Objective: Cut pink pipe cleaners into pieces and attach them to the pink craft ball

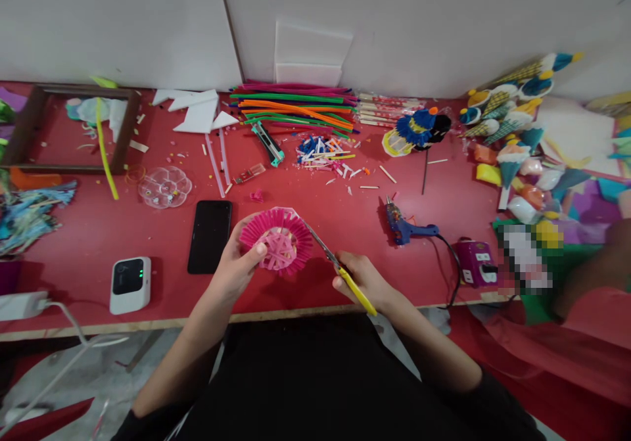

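Note:
My left hand (241, 257) grips a round pink fringed paper craft (279, 244) by its left side, thumb on the face. Crossed strips cover the craft's centre, and a white edge shows at its top. In my right hand (362, 277) is a pair of scissors (355, 291) with yellow handles. The blades point up and left, their tips at the craft's upper right edge; whether they touch it I cannot tell. A small pink scrap (257, 196) lies on the table just above the craft.
A black phone (210, 237) and a white device (130, 286) lie left. A blue glue gun (407, 225) with a cord rests right, near a purple power box (476, 263). Colourful pipe cleaners (296, 109) line the wall. Another person's arm (591, 277) is at far right.

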Tool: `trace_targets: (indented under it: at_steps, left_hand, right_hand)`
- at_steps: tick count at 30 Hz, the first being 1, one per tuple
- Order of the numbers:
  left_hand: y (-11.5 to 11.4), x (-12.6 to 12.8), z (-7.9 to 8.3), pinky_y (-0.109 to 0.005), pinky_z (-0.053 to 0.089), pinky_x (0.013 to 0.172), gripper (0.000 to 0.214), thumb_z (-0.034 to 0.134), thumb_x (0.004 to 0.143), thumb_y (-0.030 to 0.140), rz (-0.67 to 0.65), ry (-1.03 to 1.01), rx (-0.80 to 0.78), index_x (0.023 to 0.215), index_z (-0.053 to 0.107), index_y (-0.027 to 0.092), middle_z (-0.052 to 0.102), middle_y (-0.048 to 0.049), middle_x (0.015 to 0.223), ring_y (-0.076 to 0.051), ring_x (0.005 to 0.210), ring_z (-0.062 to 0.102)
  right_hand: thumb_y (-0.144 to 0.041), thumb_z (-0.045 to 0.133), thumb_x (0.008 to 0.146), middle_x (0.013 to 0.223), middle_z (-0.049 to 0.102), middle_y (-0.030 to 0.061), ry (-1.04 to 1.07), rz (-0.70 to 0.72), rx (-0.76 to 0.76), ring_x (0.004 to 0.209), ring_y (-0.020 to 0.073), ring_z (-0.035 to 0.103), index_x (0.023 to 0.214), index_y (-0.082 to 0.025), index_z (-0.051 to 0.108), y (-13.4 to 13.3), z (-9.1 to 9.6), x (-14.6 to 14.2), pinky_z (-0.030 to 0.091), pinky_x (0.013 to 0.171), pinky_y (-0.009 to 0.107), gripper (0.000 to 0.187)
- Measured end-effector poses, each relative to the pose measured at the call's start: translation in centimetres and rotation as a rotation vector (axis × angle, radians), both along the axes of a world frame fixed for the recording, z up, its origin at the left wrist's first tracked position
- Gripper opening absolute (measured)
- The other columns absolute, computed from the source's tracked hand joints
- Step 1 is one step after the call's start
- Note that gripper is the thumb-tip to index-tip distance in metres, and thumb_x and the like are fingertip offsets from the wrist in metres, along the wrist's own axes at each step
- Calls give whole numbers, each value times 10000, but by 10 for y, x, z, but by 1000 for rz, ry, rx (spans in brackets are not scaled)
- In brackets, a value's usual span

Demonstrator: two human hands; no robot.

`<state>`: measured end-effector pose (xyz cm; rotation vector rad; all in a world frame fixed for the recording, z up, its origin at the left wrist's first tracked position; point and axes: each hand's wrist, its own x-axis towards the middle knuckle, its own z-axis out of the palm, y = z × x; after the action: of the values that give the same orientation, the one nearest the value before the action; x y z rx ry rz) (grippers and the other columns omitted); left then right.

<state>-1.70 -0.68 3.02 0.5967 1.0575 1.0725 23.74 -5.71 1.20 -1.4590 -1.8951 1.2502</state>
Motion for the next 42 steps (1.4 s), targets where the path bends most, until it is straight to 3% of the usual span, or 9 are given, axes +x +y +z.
trace_targets:
  at_steps: [13, 25, 31, 42]
  left_hand:
    - [-1, 1, 0, -299, 598, 806, 530, 919, 614, 353, -8, 14, 22, 1099, 729, 259, 759, -37, 1039, -211, 921, 718]
    - [-1, -4, -2, -350, 580, 931, 614, 892, 647, 379, -81, 101, 40, 1206, 696, 219, 699, -108, 1298, -296, 1177, 669]
    - [0, -7, -7, -388, 602, 865, 689, 961, 510, 380, -178, 3, 46, 1119, 700, 189, 773, -111, 1064, -308, 990, 740]
    - [-1, -2, -6, -399, 592, 896, 572, 943, 570, 329, -121, -30, 35, 1076, 703, 207, 776, -74, 1029, -277, 958, 745]
  right_hand:
    - [-780, 354, 895, 659, 417, -35, 60, 74, -47, 568, 102, 344, 742, -213, 401, -2, 5, 3, 243, 543, 260, 589]
    - [-780, 381, 887, 611, 391, -50, 64, 56, -79, 535, 86, 323, 706, -210, 405, -3, 4, 2, 221, 509, 243, 598]
    - [-783, 354, 895, 611, 393, -39, 56, 10, -88, 541, 90, 342, 692, -210, 403, -4, 5, 0, 234, 509, 249, 610]
    - [-813, 283, 891, 651, 407, -26, 98, 57, -75, 575, 111, 355, 723, -218, 398, 0, 13, 1, 269, 537, 268, 628]
